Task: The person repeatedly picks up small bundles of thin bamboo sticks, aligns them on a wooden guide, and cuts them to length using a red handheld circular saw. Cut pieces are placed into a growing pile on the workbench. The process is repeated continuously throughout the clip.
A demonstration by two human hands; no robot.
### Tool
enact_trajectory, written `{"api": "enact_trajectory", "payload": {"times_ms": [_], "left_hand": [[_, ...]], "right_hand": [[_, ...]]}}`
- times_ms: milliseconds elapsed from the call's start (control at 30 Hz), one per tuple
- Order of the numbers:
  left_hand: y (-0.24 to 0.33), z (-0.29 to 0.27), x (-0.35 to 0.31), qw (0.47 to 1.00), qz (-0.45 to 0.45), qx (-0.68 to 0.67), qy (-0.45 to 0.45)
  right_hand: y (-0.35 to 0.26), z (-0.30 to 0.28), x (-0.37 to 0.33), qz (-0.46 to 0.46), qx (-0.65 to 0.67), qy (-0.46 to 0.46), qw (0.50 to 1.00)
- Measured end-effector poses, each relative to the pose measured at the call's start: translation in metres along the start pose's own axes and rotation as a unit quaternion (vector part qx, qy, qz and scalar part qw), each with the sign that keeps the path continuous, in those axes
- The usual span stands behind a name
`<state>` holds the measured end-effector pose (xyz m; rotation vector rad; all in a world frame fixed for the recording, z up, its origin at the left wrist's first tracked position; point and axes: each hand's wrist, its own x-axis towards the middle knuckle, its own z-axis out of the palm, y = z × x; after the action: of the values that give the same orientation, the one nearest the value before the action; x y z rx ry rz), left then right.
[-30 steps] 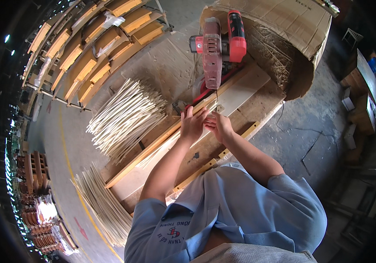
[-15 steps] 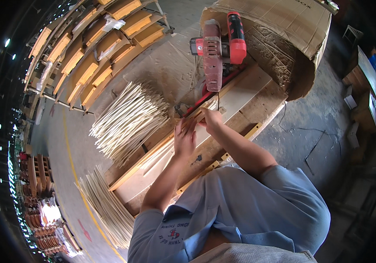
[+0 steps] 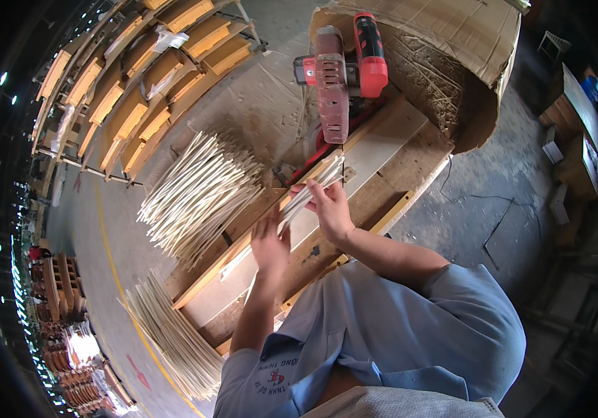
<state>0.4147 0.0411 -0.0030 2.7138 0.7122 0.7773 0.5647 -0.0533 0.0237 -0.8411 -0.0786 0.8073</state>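
Note:
A small bundle of thin pale wooden sticks (image 3: 300,201) lies slantwise along the wooden fence (image 3: 205,279) of a saw bench. My right hand (image 3: 332,211) is closed on its upper part, thumb and fingers pinching it. Beside the bundle's lower end is my left hand (image 3: 271,242), its fingers blurred, so its grip is unclear. Just beyond my right hand stands a red and black chop saw (image 3: 332,90) with a dusty guard, raised above the bench. More loose sticks (image 3: 236,263) rest on the pale bench strip near my left wrist.
A large pile of sticks (image 3: 198,195) sits left of the bench, and longer sticks (image 3: 173,334) lie nearer me. Behind the saw, a big cardboard box (image 3: 445,35) opens toward it. A rack with wooden parts (image 3: 146,83) stands far left. Cables (image 3: 497,230) cross the floor at right.
Both hands have drawn back from the saw, toward me. My left hand has slid down along the fence; my right hand now visibly grips the stick bundle. The view has shifted slightly.

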Motion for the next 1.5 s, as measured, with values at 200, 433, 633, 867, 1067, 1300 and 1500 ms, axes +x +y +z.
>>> {"api": "enact_trajectory", "payload": {"times_ms": [200,433,633,867,1067,1300,1500], "left_hand": [[0.005,-0.042,0.001,0.999,-0.037,-0.039,0.011],[0.011,-0.053,0.000,0.995,-0.053,-0.077,0.023],[0.006,-0.072,0.013,0.984,-0.139,-0.093,0.060],[0.020,-0.116,0.025,0.888,-0.206,-0.354,0.211],[-0.021,-0.049,-0.011,0.911,-0.210,-0.311,0.169],[-0.069,-0.082,0.036,0.972,-0.173,-0.095,0.128],[-0.178,-0.128,0.077,0.975,-0.183,0.122,-0.037]], "right_hand": [[-0.034,0.028,-0.045,-0.049,-0.034,-0.136,0.989],[-0.033,0.035,-0.051,-0.070,-0.024,-0.199,0.977],[-0.027,0.054,-0.046,-0.133,-0.016,-0.275,0.952],[-0.004,0.005,-0.009,-0.113,-0.343,-0.240,0.901],[0.043,-0.024,0.015,-0.166,-0.519,-0.291,0.787],[0.073,-0.030,0.026,-0.355,-0.654,-0.279,0.607],[0.084,-0.024,0.021,-0.392,-0.680,-0.239,0.572]]}}
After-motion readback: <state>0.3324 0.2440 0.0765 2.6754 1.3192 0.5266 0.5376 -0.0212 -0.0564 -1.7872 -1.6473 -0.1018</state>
